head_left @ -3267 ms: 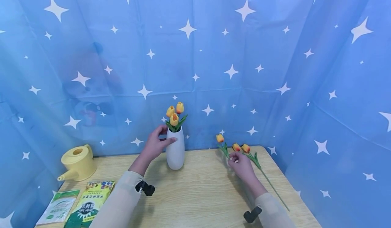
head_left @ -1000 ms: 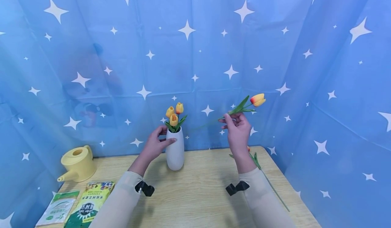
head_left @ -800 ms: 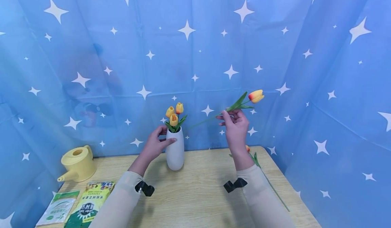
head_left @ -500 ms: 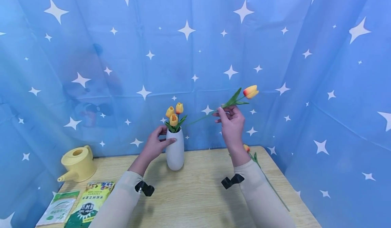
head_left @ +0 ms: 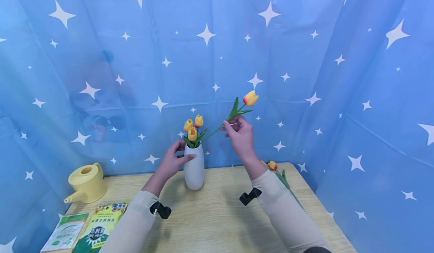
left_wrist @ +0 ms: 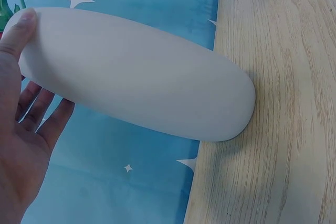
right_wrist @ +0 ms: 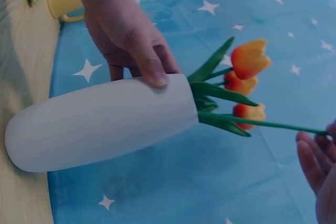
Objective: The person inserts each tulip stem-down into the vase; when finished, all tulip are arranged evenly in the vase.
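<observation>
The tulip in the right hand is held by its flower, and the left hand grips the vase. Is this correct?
Not quite: the right hand holds the tulip by its stem, as the head view shows. The left hand does grip the vase.

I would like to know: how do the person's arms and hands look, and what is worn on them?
The left hand and right hand are bare, without gloves. The left sleeve and right sleeve are long, plain and pale cream. Each carries a small, blocky black device near the cuff; no cable shows.
</observation>
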{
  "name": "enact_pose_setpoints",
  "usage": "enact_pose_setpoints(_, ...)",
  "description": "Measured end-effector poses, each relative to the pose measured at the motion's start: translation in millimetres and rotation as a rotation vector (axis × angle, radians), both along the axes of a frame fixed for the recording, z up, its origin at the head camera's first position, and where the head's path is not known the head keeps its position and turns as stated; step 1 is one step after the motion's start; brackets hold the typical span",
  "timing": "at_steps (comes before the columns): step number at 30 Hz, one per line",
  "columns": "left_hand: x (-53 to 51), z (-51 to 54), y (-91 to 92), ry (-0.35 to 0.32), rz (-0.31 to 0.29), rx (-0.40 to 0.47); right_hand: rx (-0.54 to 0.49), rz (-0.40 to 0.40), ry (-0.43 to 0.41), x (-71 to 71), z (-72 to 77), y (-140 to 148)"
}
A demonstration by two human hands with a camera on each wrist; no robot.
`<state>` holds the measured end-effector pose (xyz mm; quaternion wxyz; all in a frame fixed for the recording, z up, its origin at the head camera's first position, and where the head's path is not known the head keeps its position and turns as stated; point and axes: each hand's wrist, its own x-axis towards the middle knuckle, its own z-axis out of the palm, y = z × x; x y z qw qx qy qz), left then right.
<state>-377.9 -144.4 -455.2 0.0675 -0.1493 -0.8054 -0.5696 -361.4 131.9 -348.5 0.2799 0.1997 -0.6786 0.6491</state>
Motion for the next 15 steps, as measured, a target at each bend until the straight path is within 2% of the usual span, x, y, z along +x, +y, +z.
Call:
enact_pose_setpoints(10,-1.8,-3.0,-0.6,0.015,0.002,0.002,0.118,0.000,-0.004,-9.0,-13.7,-23.1)
enact_pose_setpoints(15,-2.2,-3.4,-0.8,0.023,0.004,0.003,0.171,0.006,-0.049,-16.3,-22.6,-31.7)
